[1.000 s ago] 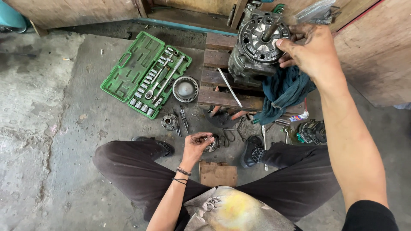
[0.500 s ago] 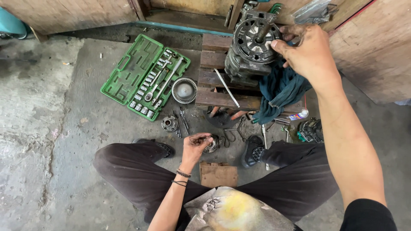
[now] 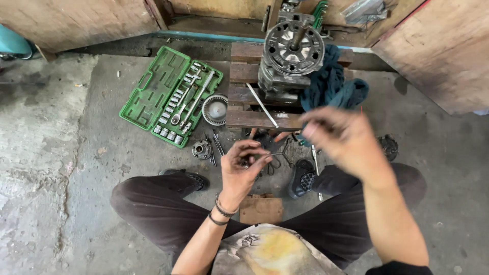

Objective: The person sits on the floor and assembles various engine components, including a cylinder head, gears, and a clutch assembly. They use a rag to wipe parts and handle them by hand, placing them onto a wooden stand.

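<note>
I sit cross-legged on a concrete floor. My left hand (image 3: 245,164) is raised in front of me, its fingers pinched on a small dark metal part that is hard to make out. My right hand (image 3: 340,138) is blurred in mid-air to the right of it, fingers loosely curled; whether it holds anything I cannot tell. A grey electric motor (image 3: 290,56) with its shaft pointing up stands on a low wooden pallet (image 3: 249,89) ahead of me. A dark teal rag (image 3: 331,84) is draped next to the motor.
An open green socket set case (image 3: 170,97) lies on the floor at the left. A round metal fan piece (image 3: 215,109), a small gear-like part (image 3: 201,149) and loose tools lie between the pallet and my legs. A wood block (image 3: 261,210) rests by my knees. Wooden boards stand behind.
My right hand has left the top of the motor and come down toward my left hand. The left hand has lifted slightly with its small part.
</note>
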